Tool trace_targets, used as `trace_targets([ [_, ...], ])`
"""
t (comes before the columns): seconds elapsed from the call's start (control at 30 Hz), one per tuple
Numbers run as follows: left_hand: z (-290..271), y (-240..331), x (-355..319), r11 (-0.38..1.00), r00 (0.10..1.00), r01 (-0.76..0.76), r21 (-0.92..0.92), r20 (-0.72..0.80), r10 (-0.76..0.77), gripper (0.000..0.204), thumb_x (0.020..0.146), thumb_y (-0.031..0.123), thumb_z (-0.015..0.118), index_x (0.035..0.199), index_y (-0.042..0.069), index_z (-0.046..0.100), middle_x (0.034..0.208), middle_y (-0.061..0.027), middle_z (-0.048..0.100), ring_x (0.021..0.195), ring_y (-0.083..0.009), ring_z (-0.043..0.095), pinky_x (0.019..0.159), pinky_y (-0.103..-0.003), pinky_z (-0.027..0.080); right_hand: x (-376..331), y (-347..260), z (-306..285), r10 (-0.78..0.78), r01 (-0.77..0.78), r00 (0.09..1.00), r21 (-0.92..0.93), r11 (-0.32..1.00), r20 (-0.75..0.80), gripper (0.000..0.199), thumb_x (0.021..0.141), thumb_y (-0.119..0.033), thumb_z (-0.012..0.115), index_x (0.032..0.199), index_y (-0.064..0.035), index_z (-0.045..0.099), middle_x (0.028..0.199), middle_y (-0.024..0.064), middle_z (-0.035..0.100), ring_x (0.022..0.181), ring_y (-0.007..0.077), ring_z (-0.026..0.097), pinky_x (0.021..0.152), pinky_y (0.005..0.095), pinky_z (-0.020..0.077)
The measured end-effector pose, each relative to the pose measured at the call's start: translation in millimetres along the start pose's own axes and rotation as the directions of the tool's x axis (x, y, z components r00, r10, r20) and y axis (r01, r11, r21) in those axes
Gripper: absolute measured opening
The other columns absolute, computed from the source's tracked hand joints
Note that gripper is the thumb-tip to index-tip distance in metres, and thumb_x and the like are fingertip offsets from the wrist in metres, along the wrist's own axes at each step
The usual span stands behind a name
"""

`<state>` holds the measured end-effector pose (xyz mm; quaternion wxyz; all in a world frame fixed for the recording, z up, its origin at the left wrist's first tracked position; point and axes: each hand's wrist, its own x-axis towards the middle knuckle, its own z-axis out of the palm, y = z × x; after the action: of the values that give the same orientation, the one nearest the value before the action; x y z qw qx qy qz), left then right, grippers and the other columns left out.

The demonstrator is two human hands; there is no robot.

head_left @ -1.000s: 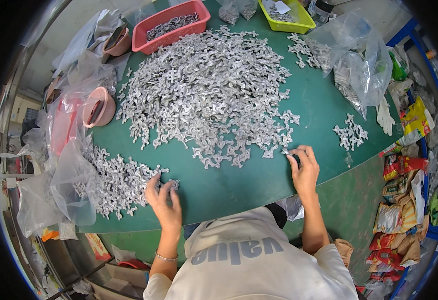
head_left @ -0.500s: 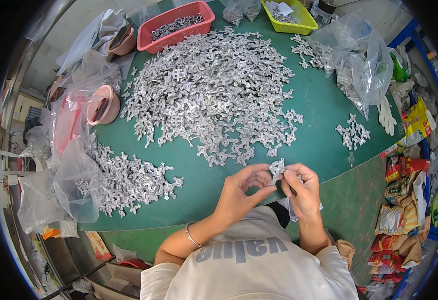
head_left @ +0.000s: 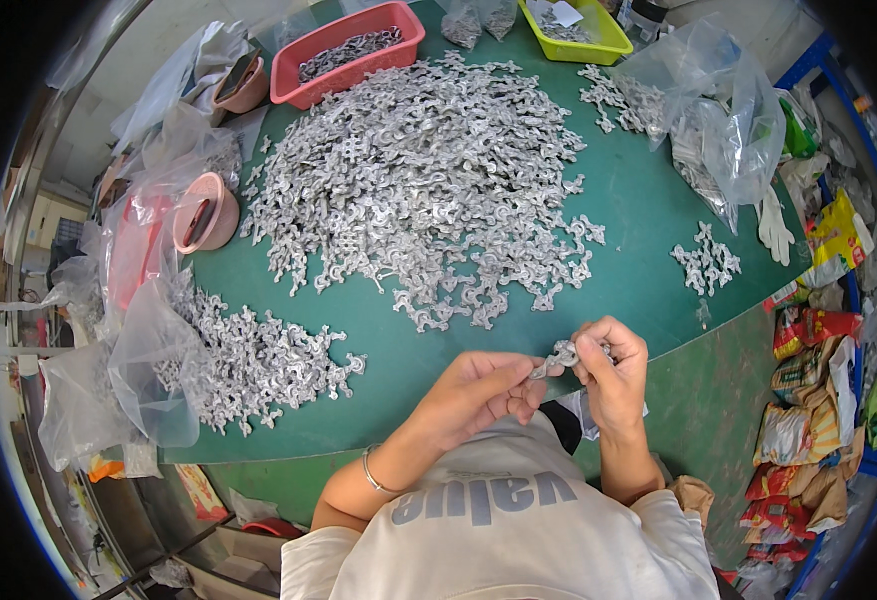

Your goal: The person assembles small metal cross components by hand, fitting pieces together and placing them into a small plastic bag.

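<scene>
Between my hands, just off the table's near edge, is a small silvery metal casting (head_left: 562, 356) with curved, knobbed arms. My left hand (head_left: 483, 392) pinches its left end between thumb and fingers. My right hand (head_left: 608, 372) closes round its right end, and the fingers hide part of it. Beyond the hands spreads a large heap of like metal castings (head_left: 428, 170) on the green table (head_left: 398, 390). A smaller pile of castings (head_left: 258, 360) lies to the left, and a little cluster (head_left: 706, 262) lies at the right.
At the back stand a red basket (head_left: 283, 88) and a yellow-green basket (head_left: 613, 50) with metal parts. A pink bowl (head_left: 220, 215) and clear plastic bags (head_left: 158, 370) line the left side. On the right are a bag of parts (head_left: 703, 150), a white glove (head_left: 773, 230) and colourful packets (head_left: 808, 385).
The casting has turned from upright to lying nearly sideways between my hands. My left fingers have curled in below it, and my right hand has shifted slightly up and right.
</scene>
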<state>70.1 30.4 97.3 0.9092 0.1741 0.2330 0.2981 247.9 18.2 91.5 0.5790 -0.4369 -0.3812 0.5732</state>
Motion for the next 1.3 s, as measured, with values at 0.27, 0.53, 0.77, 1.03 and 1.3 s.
trace_targets([
  [0.27,4,0,-1,0.984,0.999,-0.042,0.171,-0.02,0.046,0.03,0.091,0.019,0.048,0.101,-0.007,0.058,0.076,-0.0079,0.06,0.067,-0.0105,0.055,0.06,-0.024,0.045,0,-6,6,0.055,-0.056,0.996,-0.01,0.998,-0.071,0.019,0.084,-0.011,0.058,0.067,-0.0035,0.053,0.057,0.0,0.053,0.047,0.0021,0.044,0.043,0.0164,0.0318],
  [0.53,4,1,0,0.989,0.999,-0.036,0.144,0.023,0.033,0.03,0.09,0.02,0.048,0.101,-0.007,0.058,0.074,-0.0071,0.059,0.066,-0.0102,0.054,0.058,-0.023,0.044,0,-5,5,0.081,-0.079,0.995,0.039,0.996,-0.054,0.022,0.085,-0.012,0.056,0.065,-0.0048,0.051,0.055,-0.0006,0.052,0.045,0.0022,0.044,0.041,0.0161,0.0309],
  [0.77,6,1,-1,0.988,0.999,-0.021,0.155,0.034,0.016,0.028,0.089,0.019,0.051,0.101,-0.005,0.059,0.075,-0.0069,0.059,0.065,-0.0096,0.053,0.058,-0.023,0.044,-1,-3,6,0.07,-0.066,0.996,0.078,0.995,-0.058,0.024,0.086,-0.012,0.055,0.064,-0.0057,0.048,0.055,-0.0018,0.049,0.045,0.0019,0.04,0.041,0.0165,0.0293],
  [1.03,13,0,2,0.981,1.0,-0.021,0.194,-0.014,0.025,0.029,0.088,0.018,0.053,0.102,-0.007,0.058,0.072,-0.0071,0.056,0.06,-0.012,0.05,0.056,-0.021,0.041,0,-7,7,0.06,-0.052,0.995,0.101,0.993,-0.075,0.022,0.088,-0.013,0.051,0.067,-0.0061,0.048,0.058,-0.0005,0.051,0.046,0.0024,0.039,0.041,0.0169,0.0279],
  [1.3,9,-3,7,0.979,0.997,-0.066,0.192,0.047,0.058,0.025,0.088,0.017,0.053,0.098,-0.005,0.06,0.079,-0.0068,0.06,0.069,-0.0106,0.055,0.058,-0.023,0.045,1,-11,8,0.06,-0.05,0.995,0.126,0.991,-0.074,0.021,0.09,-0.015,0.049,0.071,-0.0065,0.049,0.06,0.0013,0.054,0.046,0.003,0.043,0.041,0.0166,0.0288],
])
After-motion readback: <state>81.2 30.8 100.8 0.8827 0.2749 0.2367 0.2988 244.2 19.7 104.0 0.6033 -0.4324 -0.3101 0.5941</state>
